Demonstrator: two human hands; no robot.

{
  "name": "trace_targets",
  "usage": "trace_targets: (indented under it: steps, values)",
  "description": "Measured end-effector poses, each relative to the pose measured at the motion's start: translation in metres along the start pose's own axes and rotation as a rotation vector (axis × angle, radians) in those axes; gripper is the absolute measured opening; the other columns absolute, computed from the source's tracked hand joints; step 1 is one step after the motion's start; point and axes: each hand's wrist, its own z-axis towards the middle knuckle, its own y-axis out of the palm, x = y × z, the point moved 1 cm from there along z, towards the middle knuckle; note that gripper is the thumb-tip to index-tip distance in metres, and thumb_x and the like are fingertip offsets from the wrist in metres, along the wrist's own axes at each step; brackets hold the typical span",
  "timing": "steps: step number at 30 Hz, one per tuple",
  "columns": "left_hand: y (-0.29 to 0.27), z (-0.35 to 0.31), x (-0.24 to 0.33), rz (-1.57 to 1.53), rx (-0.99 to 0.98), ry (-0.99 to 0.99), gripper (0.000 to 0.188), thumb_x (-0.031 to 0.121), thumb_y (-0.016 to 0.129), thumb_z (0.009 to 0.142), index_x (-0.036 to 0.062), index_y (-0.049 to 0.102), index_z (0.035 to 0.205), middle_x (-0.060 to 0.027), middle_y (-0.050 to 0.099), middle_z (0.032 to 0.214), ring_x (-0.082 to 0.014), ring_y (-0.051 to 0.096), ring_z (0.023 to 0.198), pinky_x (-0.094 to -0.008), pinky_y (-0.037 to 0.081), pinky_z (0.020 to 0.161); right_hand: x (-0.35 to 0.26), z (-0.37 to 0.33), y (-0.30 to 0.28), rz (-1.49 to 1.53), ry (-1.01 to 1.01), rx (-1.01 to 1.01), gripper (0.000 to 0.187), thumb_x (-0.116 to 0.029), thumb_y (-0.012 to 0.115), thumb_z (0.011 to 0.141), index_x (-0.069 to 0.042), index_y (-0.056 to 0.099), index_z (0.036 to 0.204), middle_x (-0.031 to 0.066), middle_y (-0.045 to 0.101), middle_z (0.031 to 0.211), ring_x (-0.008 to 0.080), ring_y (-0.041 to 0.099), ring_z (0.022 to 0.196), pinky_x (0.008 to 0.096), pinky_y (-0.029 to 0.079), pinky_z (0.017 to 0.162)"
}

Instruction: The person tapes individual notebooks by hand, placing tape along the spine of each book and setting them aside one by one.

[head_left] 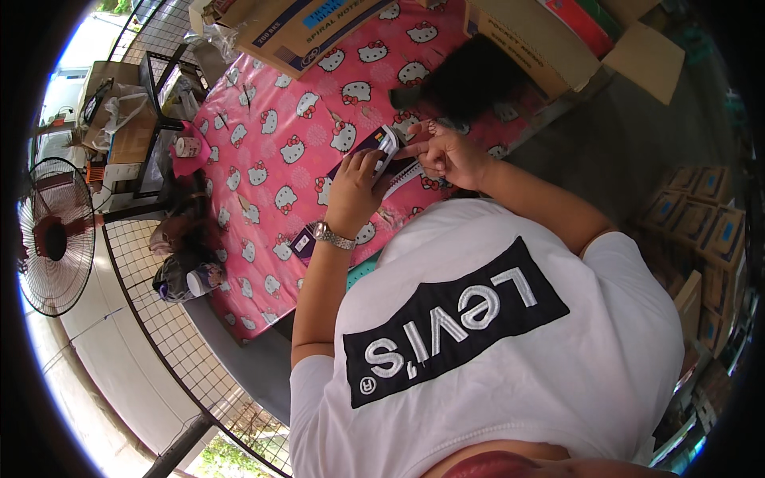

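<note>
A small spiral notebook with a dark purple cover and white page edges is tilted up over the pink patterned table cover. My left hand, with a watch on its wrist, is closed round the notebook's near left side. From the right, my right hand reaches to the notebook's edge. Its index finger is stretched out against the pages, and the other fingers are partly curled with nothing visible in them. Beside my left wrist, another purple-covered item lies on the table, partly hidden by my arm.
Open cardboard boxes stand along the table's far side, another box at far right. A black, blurred shape lies before it. At left are a fan, a wire mesh fence and a cup. Stacked cartons sit right.
</note>
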Motion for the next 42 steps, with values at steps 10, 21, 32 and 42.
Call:
trace_targets:
  steps: [10, 21, 32, 42]
  values:
    - [-0.001, 0.013, 0.031, 0.428, 0.109, -0.259, 0.022, 0.010, 0.058, 0.083, 0.0089, 0.058, 0.104, -0.0096, 0.063, 0.100, -0.0290, 0.059, 0.099, -0.0453, 0.040, 0.093, -0.012, 0.013, -0.012, -1.003, -0.533, 0.048, 0.069, -0.039, 0.057, 0.093, -0.001, 0.032, 0.144, 0.0226, 0.052, 0.136, 0.0264, 0.058, 0.107, 0.0358, 0.047, 0.089]
    - [0.001, 0.014, 0.024, 0.219, 0.165, -0.125, 0.025, 0.008, 0.063, 0.083, 0.0062, 0.060, 0.108, -0.0096, 0.064, 0.099, -0.0297, 0.058, 0.097, -0.0440, 0.039, 0.093, -0.051, 0.024, 0.006, -1.075, -0.649, -0.259, 0.026, -0.018, 0.060, 0.096, -0.005, 0.067, 0.117, 0.0111, 0.067, 0.115, 0.0232, 0.064, 0.105, 0.0321, 0.050, 0.090]
    - [-0.009, 0.017, 0.032, 0.136, 0.140, -0.139, 0.022, 0.007, 0.065, 0.082, 0.0051, 0.064, 0.103, -0.0099, 0.066, 0.097, -0.0293, 0.059, 0.095, -0.0415, 0.038, 0.093, -0.053, 0.031, 0.010, -1.265, -0.985, -0.278, 0.029, 0.006, 0.071, 0.073, -0.009, 0.071, 0.097, 0.0036, 0.062, 0.094, 0.0223, 0.061, 0.090, 0.0348, 0.050, 0.075]
    - [-0.008, 0.022, 0.031, 0.134, 0.127, -0.130, 0.020, 0.007, 0.063, 0.084, 0.0055, 0.063, 0.104, -0.0103, 0.066, 0.096, -0.0304, 0.059, 0.095, -0.0432, 0.039, 0.096, -0.047, 0.027, 0.007, -1.193, -0.972, -0.247, 0.028, 0.007, 0.069, 0.070, -0.007, 0.068, 0.095, 0.0056, 0.064, 0.094, 0.0269, 0.063, 0.093, 0.0378, 0.051, 0.080]
